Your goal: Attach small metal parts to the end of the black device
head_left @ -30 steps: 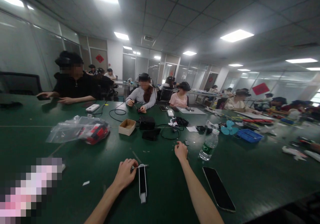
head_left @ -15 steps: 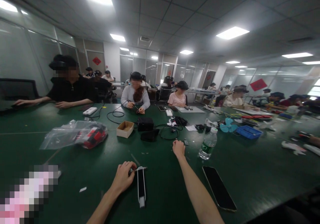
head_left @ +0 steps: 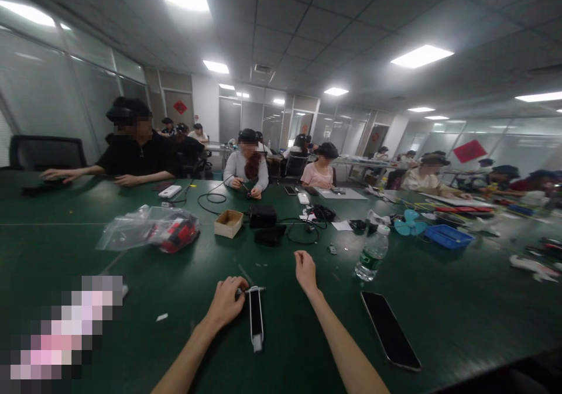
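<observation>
Glass partition walls (head_left: 52,107) under ceiling light panels (head_left: 421,56), black chair (head_left: 46,151).

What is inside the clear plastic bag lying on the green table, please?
Red and black items show through the plastic bag at its right end. Their exact kind is blurred, and creased plastic hides anything else.

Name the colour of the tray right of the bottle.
The tray is blue; head view.

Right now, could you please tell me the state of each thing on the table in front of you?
black and white device, lying flat
left hand, fingers closed on the device's top end
right hand, fingers curled, contents hidden
phone, flat, screen dark
water bottle, upright, capped
cardboard box, open on top
plastic bag, lying flat, red item inside
</observation>
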Demonstrator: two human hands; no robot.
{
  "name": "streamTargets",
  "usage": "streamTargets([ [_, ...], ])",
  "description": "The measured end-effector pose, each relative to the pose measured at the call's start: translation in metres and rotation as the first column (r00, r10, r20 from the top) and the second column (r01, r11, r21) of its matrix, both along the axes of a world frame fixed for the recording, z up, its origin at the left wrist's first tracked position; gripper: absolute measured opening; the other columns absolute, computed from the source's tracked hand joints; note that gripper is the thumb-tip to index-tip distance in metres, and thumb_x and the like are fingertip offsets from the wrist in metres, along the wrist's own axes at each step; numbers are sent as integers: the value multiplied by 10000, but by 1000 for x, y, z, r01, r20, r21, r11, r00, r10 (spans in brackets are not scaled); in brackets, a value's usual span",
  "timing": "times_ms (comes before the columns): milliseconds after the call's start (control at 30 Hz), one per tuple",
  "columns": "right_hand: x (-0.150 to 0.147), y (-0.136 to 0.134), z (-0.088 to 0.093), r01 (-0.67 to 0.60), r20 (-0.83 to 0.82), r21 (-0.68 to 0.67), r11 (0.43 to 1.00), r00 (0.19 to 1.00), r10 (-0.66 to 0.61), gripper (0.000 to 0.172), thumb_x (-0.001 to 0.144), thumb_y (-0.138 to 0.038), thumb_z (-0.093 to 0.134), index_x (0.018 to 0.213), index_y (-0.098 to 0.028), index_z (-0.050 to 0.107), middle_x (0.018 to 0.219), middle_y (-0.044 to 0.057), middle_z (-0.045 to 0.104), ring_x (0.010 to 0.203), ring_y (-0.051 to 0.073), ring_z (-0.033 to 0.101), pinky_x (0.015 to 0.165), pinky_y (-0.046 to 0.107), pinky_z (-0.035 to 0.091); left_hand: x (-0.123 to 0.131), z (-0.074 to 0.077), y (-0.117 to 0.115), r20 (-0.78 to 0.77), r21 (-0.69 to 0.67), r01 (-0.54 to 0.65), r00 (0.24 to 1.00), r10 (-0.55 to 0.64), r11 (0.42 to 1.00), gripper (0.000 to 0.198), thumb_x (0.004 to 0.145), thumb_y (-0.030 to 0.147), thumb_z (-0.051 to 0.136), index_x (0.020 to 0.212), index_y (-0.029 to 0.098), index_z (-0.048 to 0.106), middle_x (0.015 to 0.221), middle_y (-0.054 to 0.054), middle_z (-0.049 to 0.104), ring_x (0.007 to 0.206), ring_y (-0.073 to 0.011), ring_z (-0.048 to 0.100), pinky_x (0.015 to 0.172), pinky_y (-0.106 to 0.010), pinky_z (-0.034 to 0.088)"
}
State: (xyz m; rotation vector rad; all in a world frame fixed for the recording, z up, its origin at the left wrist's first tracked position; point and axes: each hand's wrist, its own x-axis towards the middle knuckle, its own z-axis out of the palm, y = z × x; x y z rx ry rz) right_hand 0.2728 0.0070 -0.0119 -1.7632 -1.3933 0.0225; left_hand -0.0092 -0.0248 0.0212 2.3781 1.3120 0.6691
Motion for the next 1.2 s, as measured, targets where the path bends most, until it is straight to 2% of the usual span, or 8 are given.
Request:
streamTargets([
  [100,-48,-15,15,-257,-111,139,956,956,272,286,930,-373,411,938,-194,634,920,67,657,851,192,592,765,303,464,-1,-3,0,24,20,-7,1000,6,1000,214,765,134,464,906,216,603,938,-33,671,930,-216,577,822,-354,375],
  [200,-90,-28,30,-423,-121,170,890,887,445,215,903,-337,484,935,-209,654,902,48,653,841,181,585,743,294,465,-4,-5,1,58,49,-25,998,22,998,224,765,150,484,947,215,597,948,-32,666,924,-215,574,820,-352,385],
  [367,-124,-43,33,-479,-160,150,865,852,499,119,840,-289,590,899,-204,650,840,25,646,762,162,572,720,286,468,-8,-4,2,151,108,-34,988,17,994,253,840,234,495,1079,202,570,1036,-57,652,995,-226,566,855,-363,398],
  [533,-125,-53,31,-519,-142,126,845,834,533,94,853,-261,582,824,-212,657,830,25,661,779,166,585,739,296,472,-4,-3,1,173,111,54,982,-73,992,237,911,316,453,1070,193,579,1058,-73,653,939,-211,585,847,-355,416],
  [800,-121,-56,36,-569,-39,118,814,817,576,124,875,-216,550,885,-218,673,891,33,688,886,184,591,837,330,449,-5,-10,4,191,154,38,979,-68,987,194,908,286,481,1036,195,594,1026,-57,668,930,-193,600,838,-326,422],
  [1000,-120,-55,34,-599,12,93,795,799,601,132,865,-183,557,900,-215,681,900,28,696,884,177,585,831,318,432,-5,-8,3,205,123,36,977,-61,992,169,909,266,476,1020,197,585,1006,-38,668,909,-174,603,833,-309,417],
  [1100,-113,-56,38,-587,46,49,808,809,586,151,873,-193,543,934,-218,679,929,33,699,900,180,584,830,324,418,-7,-4,4,172,102,25,984,-43,994,173,902,258,470,1002,200,598,985,-37,674,906,-180,599,830,-309,411],
  [1200,-99,-57,45,-530,75,-26,848,844,530,180,881,-212,520,984,-212,667,981,49,693,928,187,577,833,333,408,-10,-1,5,113,93,13,993,-23,996,178,896,247,454,946,204,619,955,-36,679,903,-191,588,817,-320,401],
])
